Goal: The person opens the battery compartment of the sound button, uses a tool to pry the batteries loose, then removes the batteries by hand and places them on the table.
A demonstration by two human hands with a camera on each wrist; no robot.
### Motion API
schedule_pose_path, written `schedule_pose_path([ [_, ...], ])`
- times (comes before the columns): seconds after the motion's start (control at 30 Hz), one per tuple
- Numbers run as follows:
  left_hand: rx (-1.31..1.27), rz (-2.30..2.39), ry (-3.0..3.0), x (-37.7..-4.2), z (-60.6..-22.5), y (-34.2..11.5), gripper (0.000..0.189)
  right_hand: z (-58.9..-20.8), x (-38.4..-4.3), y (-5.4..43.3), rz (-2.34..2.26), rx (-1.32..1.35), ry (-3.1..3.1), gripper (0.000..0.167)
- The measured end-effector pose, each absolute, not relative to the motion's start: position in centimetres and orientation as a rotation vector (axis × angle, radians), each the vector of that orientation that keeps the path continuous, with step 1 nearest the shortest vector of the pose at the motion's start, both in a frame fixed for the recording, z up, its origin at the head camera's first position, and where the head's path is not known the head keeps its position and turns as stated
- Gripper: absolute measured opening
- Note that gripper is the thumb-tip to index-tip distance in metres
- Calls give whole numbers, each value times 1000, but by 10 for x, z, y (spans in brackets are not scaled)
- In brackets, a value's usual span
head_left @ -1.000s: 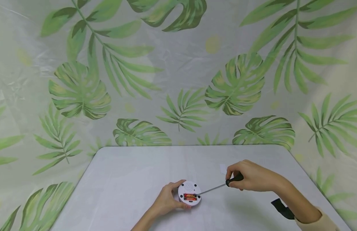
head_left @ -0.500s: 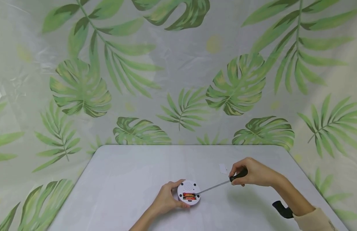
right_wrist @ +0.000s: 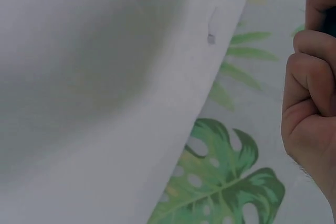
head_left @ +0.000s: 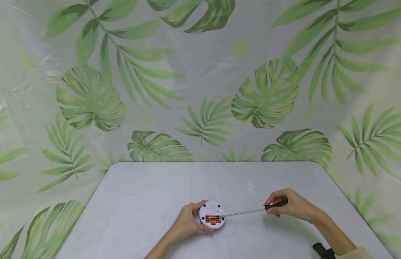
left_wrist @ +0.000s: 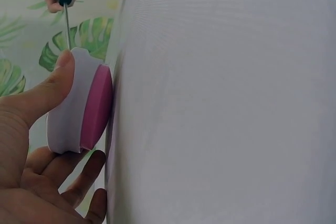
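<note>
In the head view, the left hand (head_left: 190, 219) is gripping a round white gadget (head_left: 212, 208) on the surface (head_left: 148, 194); the right hand (head_left: 292, 205) is holding a screwdriver (head_left: 244, 213), which is pointing at red batteries (head_left: 213, 218) inside. In the left wrist view, the gadget's pink side (left_wrist: 97, 108) is facing the surface. In the right wrist view, the right hand is grasping the handle (right_wrist: 330, 22), partly cut off.

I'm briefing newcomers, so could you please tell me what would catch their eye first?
Probably the green-leaf backdrop, filling the head view behind the pale table. Next come the red batteries in the round white device, held by the left hand at lower centre. Farther right, the right hand holds a long screwdriver, tip by the batteries.
</note>
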State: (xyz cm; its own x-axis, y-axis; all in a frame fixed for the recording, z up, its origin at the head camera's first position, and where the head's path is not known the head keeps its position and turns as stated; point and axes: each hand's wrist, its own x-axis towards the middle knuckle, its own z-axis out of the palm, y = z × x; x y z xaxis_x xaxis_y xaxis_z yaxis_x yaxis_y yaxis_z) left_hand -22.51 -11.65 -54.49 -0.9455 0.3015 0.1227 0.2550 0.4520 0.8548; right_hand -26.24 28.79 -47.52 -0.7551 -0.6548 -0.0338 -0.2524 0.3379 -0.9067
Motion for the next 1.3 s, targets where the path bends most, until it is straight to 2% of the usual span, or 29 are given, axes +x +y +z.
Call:
schedule_pose_path([
  [0.3, 499, 1533, 2651, -225, -545, -116, 94, -494, -256, 293, -1478, -737, 2190, 28],
  [0.57, 522, 1554, 2625, -225, -546, -116, 92, -496, -252, 294, -1485, -716, 2189, 27],
  [1.03, 461, 1539, 2658, -226, -541, -116, 90, -438, -245, 280, -1289, -918, 2347, 21],
  [1.3, 442, 1555, 2645, -225, -541, -114, 88, -417, -238, 263, -1221, -864, 2348, 22],
])
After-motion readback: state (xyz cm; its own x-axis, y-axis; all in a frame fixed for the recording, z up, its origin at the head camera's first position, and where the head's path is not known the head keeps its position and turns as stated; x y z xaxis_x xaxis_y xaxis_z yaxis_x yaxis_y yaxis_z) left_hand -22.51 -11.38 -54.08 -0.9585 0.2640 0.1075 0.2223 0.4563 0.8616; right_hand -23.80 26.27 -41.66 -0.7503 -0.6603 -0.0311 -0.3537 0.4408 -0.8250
